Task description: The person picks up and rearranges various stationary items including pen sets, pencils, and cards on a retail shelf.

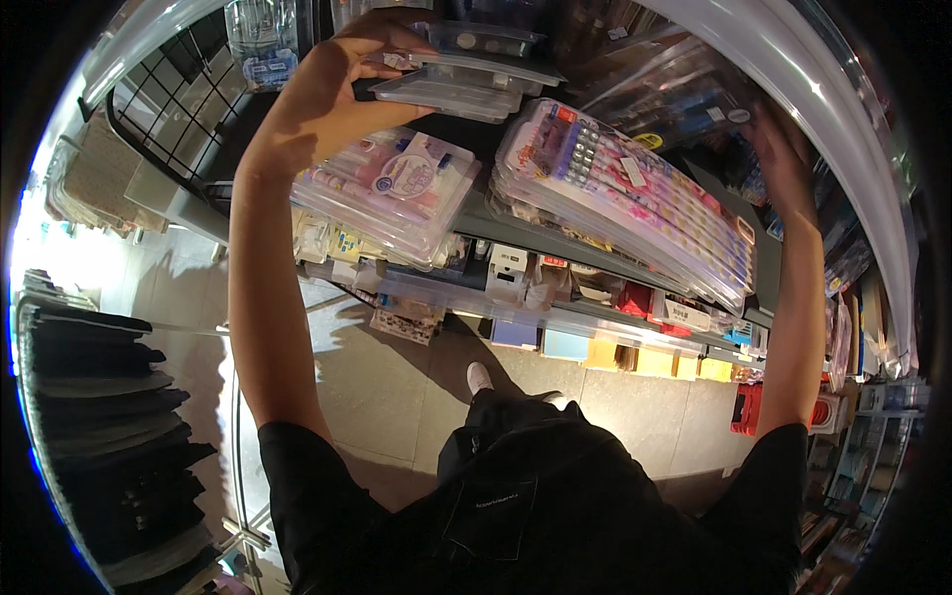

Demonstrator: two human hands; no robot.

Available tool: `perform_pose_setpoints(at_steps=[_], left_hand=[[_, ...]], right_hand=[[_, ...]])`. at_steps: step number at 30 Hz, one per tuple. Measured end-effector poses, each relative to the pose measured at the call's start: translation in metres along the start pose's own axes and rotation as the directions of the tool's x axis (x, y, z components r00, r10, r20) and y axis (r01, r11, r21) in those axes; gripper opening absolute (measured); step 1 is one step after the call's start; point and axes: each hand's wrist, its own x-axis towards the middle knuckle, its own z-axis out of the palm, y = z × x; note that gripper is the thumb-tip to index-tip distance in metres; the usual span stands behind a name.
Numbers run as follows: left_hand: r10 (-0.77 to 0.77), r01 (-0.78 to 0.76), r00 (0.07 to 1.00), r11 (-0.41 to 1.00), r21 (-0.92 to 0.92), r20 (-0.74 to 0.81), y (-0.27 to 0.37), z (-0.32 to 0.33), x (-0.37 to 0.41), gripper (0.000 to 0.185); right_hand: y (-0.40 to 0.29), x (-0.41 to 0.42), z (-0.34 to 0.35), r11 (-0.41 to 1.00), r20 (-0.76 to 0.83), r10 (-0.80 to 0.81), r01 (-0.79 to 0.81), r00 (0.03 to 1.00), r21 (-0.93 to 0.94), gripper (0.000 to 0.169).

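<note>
My left hand (pixel 364 82) reaches up to the shelf at the top and grips a stack of clear plastic cases (pixel 465 85) between thumb and fingers. Below it lie stacked clear packs of pink stationery (pixel 401 182). Right of these, a slanting stack of long clear packs with patterned pencils (pixel 632 197) rests on the dark shelf (pixel 476 212). My right hand (pixel 781 156) is at the upper right, beside large clear-wrapped packs (pixel 684 97). It is in shadow, and whether its fingers hold a pack cannot be told.
A black wire rack (pixel 175 104) stands at the upper left. Lower shelves hold small boxes (pixel 509 271) and coloured packs. Dark garments (pixel 111 394) hang at the far left. A pale curved rail (pixel 811 82) arches over the right. My feet stand on the tiled floor (pixel 387 387).
</note>
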Motion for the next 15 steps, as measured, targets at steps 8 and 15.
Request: perform_pose_setpoints(at_steps=[8,15], left_hand=[[-0.369,0.370,0.929,0.919,0.136,-0.034,0.037,0.011,0.002,0.056],[-0.341,0.339,0.940,0.919,0.200,-0.023,0.039,0.010,0.002,0.058]], right_hand=[[0.000,-0.003,0.012,0.989,-0.031,0.027,-0.022,0.999,0.145,0.045],[-0.006,-0.008,0.022,0.990,-0.101,0.037,-0.023,0.994,0.138,0.041]])
